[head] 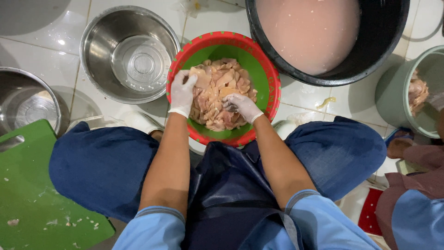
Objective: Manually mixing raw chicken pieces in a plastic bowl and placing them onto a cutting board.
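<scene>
A seated person's knees frame a green plastic basin with a red rim (263,74) on the white tiled floor (37,46); the gloved left hand (181,92) lies spread over raw chicken pieces (217,85); the gloved right hand (240,107) pinches one piece; beyond, left, an empty round steel bowl (129,53).

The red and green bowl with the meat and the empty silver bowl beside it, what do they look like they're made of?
The red and green bowl looks like plastic: solid moulded colour and a soft, dull sheen. The silver bowl looks like stainless steel: bright mirror-like reflections and ringed highlights in its base. The hands working the raw meat wear thin white gloves, probably latex or similar.
</scene>
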